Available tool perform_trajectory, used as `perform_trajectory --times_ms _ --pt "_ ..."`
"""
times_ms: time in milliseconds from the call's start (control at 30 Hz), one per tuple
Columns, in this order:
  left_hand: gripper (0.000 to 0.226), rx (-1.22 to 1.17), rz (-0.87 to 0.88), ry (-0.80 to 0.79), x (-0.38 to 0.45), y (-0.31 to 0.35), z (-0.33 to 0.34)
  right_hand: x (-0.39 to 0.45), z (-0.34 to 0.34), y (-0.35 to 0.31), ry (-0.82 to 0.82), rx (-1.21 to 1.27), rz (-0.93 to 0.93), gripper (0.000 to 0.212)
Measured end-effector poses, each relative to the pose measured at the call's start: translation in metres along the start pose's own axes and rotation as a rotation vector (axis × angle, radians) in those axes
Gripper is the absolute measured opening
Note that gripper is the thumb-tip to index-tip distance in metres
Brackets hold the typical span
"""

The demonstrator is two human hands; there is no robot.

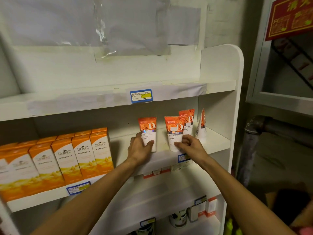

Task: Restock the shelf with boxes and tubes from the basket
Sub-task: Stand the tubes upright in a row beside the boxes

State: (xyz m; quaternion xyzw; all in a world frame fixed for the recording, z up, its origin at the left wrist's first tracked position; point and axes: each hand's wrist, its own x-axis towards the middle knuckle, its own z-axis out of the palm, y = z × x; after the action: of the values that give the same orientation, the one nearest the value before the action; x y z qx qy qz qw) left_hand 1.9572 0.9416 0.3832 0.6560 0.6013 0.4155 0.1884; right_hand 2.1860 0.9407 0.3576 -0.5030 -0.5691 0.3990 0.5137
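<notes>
Nearest to me, bottom of view: two bare forearms reaching up to the middle shelf [218,146] of the white shelving unit. Below them, lower shelves w/ small boxes [210,209] and a couple of dark-and-white cans [177,217], too dim to read.

My left hand [139,147] is wrapped round the lower part of an orange-and-white plastic tube w/ a big "D" on it [148,131]; thumb across its white front, fingers behind it. Tube stands upright, cap down, on the middle shelf, near the front edge.

My right hand [189,145] grips a second orange-and-white tube of the same kind [174,131]: thumb on the white front low down, fingers curled at its right side. Also upright, cap down, on the same shelf, to the right of the first, a gap between the two.

Just behind the second tube, touching or nearly so (can't tell), a third matching tube [188,121] stands upright. Further right, a fourth tube [201,124] seen edge-on, leaning a bit, near the unit's side panel.

Left part of same shelf: rows of tall orange-and-white cardboard boxes [81,155] packed side by side, several deep, well apart from the tubes. Blue-framed price tags on the shelf edge, one under the boxes [78,187], one partly hidden under my right wrist.

Farther up: top shelf edge w/ a blue-and-yellow label [141,96] and grey tape strips. Behind, wall w/ taped plastic sheets [128,28]. Upper right corner, a red sign w/ yellow characters [291,17].
</notes>
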Motion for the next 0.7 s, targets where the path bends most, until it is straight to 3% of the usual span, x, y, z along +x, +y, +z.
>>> perform_trajectory --times_ms 167,467,700 --pt "0.049 -0.099 0.1 -0.066 -0.011 0.003 0.006 -0.005 0.003 -0.002 -0.03 -0.018 -0.021 0.038" --pt "0.051 -0.425 0.006 -0.136 -0.021 -0.004 0.01 -0.005 0.009 0.003 -0.041 -0.016 -0.015 0.042" --pt "0.048 -0.393 0.081 -0.147 -0.024 -0.005 0.01 -0.01 0.011 -0.002 -0.085 -0.009 -0.022 0.036"
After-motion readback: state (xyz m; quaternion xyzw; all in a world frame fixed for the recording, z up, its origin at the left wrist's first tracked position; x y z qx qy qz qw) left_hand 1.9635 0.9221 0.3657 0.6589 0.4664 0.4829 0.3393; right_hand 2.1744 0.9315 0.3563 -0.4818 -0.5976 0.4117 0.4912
